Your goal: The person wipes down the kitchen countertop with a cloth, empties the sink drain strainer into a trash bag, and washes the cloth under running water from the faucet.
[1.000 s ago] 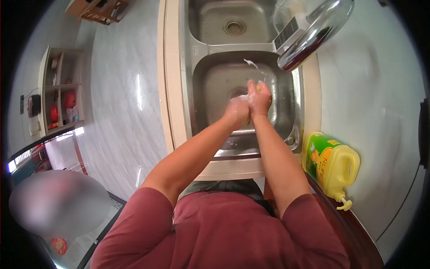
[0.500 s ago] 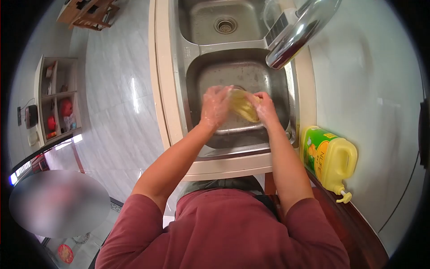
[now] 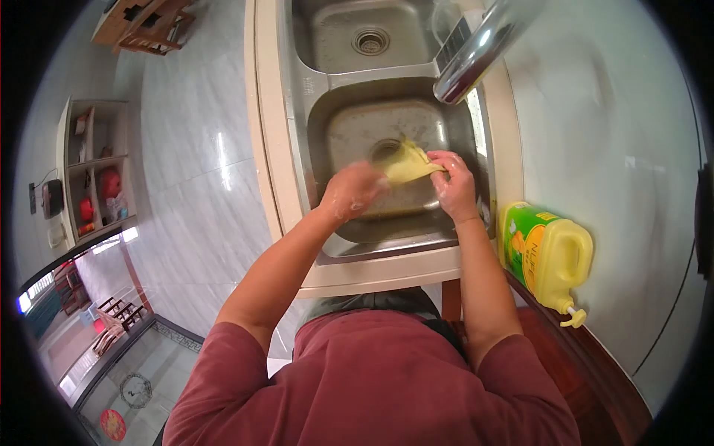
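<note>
Right at the fingertips, the right hand (image 3: 455,184) is nearly closed, thumb and fingers pinching one end of a yellow cloth (image 3: 409,165). As for the left hand (image 3: 352,190), it is blurred at the cloth's other end; it seems partly curled, but whether its fingers grip the cloth or only touch it I cannot tell.

Between the two hands, then, the cloth runs roughly crosswise to the forearms, its longer line going from the left fingers to the right pinch, with a crumpled peak standing up on the far side. From the right fingers it reaches off toward the left; from the left fingers, toward the right. Neither hand is clearly nearer, since both meet it at its ends.

Taking the drain (image 3: 380,152) as the mark, the cloth is just beside it, on its right and a little toward the body, overlapping its edge in this view. The left hand is on the drain's near-left side, the right hand to its right. Farther out, the tap (image 3: 462,77) hangs beyond the drain and to its right.
</note>
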Demonstrator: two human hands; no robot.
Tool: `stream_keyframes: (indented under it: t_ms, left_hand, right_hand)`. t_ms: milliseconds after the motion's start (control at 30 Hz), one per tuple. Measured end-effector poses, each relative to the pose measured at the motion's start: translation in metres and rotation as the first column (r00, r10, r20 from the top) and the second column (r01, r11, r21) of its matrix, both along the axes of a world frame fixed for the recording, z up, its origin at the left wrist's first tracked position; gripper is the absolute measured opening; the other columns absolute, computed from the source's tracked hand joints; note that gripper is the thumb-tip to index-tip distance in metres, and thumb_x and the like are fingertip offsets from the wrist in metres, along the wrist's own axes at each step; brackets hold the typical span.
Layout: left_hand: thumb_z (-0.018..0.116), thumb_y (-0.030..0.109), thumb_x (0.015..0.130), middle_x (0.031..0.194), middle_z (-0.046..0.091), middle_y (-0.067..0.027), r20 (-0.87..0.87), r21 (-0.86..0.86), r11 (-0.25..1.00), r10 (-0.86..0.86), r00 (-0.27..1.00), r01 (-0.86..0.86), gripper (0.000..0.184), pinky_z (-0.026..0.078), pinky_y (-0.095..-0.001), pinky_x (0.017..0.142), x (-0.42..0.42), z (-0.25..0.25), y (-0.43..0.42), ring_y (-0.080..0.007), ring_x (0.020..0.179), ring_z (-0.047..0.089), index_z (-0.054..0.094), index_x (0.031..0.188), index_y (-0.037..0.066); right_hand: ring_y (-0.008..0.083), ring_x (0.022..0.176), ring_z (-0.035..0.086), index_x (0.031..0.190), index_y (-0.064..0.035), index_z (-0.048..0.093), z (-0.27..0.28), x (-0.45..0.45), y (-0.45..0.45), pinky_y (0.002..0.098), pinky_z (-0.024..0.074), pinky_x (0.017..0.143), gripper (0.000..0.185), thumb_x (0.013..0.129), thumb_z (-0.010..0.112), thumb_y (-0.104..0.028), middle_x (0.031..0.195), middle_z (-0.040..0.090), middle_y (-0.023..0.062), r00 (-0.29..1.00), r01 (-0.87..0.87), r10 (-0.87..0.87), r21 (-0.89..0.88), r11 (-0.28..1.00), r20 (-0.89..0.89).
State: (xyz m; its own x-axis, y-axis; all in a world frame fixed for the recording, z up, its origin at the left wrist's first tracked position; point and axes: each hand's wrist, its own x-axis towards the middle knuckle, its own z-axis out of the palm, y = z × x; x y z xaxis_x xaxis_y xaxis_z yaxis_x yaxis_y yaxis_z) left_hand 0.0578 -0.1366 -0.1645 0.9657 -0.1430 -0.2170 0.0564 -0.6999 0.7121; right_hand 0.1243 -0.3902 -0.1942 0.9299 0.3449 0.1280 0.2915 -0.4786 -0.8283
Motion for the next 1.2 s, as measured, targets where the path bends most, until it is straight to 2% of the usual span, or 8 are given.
stream_keyframes:
  t_ms: [133, 267, 433, 667, 700, 767, 1033, 1200]
  left_hand:
    - [0.069, 0.021, 0.098, 0.113, 0.067, -0.0035, -0.014, -0.380, 0.863, 0.354, 0.935, -0.332, 0.026, 0.052, -0.0343, 0.092, -0.003, -0.016, 0.010, -0.0198, 0.108, 0.064, 0.072, 0.115, 0.001]
    - [0.063, 0.029, 0.101, 0.118, 0.068, -0.0057, -0.583, -0.681, 0.219, 0.414, 0.699, -0.699, 0.037, 0.049, -0.0323, 0.096, 0.012, -0.036, -0.012, -0.0167, 0.111, 0.061, 0.066, 0.128, 0.004]
    - [0.066, 0.032, 0.100, 0.114, 0.069, -0.0067, -0.724, -0.632, -0.022, 0.373, 0.580, -0.774, 0.047, 0.050, -0.0323, 0.092, 0.045, -0.075, -0.045, -0.0170, 0.104, 0.063, 0.061, 0.135, 0.001]
    - [0.054, 0.058, 0.102, 0.114, 0.067, -0.0096, -0.796, -0.442, 0.480, 0.180, 0.578, -0.758, 0.060, 0.052, -0.0383, 0.087, 0.053, 0.002, -0.059, -0.0199, 0.099, 0.062, 0.066, 0.125, 0.004]
    - [0.055, 0.056, 0.102, 0.115, 0.067, -0.0092, -0.811, -0.377, 0.591, 0.162, 0.563, -0.713, 0.059, 0.053, -0.0381, 0.087, 0.052, 0.008, -0.058, -0.0193, 0.099, 0.062, 0.066, 0.125, 0.003]
    - [0.058, 0.049, 0.103, 0.115, 0.067, -0.0082, -0.685, -0.593, 0.490, 0.110, 0.720, -0.639, 0.052, 0.053, -0.0357, 0.086, 0.042, 0.008, -0.066, -0.0183, 0.100, 0.063, 0.066, 0.125, 0.003]
    - [0.060, 0.034, 0.104, 0.115, 0.067, -0.0090, -0.724, -0.623, -0.006, 0.384, 0.574, -0.782, 0.037, 0.053, -0.0362, 0.090, 0.019, 0.001, -0.040, -0.0185, 0.103, 0.064, 0.067, 0.127, 0.005]
    - [0.058, 0.027, 0.105, 0.124, 0.065, -0.0123, -0.852, -0.452, -0.108, 0.347, 0.392, -0.886, 0.037, 0.054, -0.0383, 0.094, 0.022, -0.060, -0.028, -0.0239, 0.111, 0.065, 0.064, 0.132, 0.002]
  right_hand:
    - [0.0145, 0.091, 0.065, 0.098, -0.0025, 0.069, 0.006, -0.005, 0.006, 0.0284, 0.0507, 0.086, 0.010, 0.089, 0.070, -0.008, 0.101, 0.071, 0.0065, 0.825, 0.385, -0.062, 0.478, 0.790, -0.562]
    - [0.0104, 0.085, 0.062, 0.084, -0.0062, 0.066, 0.039, -0.018, 0.064, 0.0267, 0.0494, 0.078, 0.017, 0.094, 0.074, -0.018, 0.091, 0.068, 0.0023, 0.636, 0.732, -0.018, 0.595, 0.332, -0.772]
    - [0.0255, 0.079, 0.066, 0.087, -0.0067, 0.068, 0.010, -0.043, 0.121, 0.0322, 0.0504, 0.074, 0.017, 0.098, 0.064, -0.019, 0.086, 0.070, 0.0060, 0.955, 0.295, -0.282, 0.290, 0.910, -0.088]
    - [0.0335, 0.096, 0.064, 0.096, -0.0076, 0.069, -0.034, 0.018, 0.082, 0.0414, 0.0496, 0.086, 0.033, 0.100, 0.060, -0.039, 0.102, 0.071, 0.0085, 0.900, 0.285, -0.253, -0.040, 0.958, 0.355]
    - [0.0328, 0.099, 0.064, 0.103, -0.0074, 0.069, -0.044, 0.017, 0.076, 0.0412, 0.0497, 0.088, 0.037, 0.101, 0.058, -0.043, 0.107, 0.070, 0.0075, 0.914, 0.405, -0.390, 0.227, 0.886, -0.110]
    - [0.0313, 0.104, 0.065, 0.116, -0.0070, 0.068, -0.062, 0.016, 0.066, 0.0407, 0.0498, 0.093, 0.047, 0.104, 0.055, -0.051, 0.119, 0.068, 0.0055, 0.476, 0.788, -0.079, 0.385, 0.481, -0.876]
    - [0.0225, 0.092, 0.071, 0.116, -0.0062, 0.062, -0.027, 0.004, 0.048, 0.0369, 0.0597, 0.070, 0.036, 0.100, 0.066, -0.038, 0.106, 0.072, 0.0135, 0.118, 0.783, 0.099, 0.154, 0.602, -0.988]
    - [0.0193, 0.086, 0.070, 0.109, -0.0061, 0.062, 0.028, -0.021, 0.079, 0.0321, 0.0567, 0.071, 0.021, 0.097, 0.070, -0.021, 0.102, 0.071, 0.0103, 0.625, 0.534, 0.188, 0.591, 0.605, -0.757]
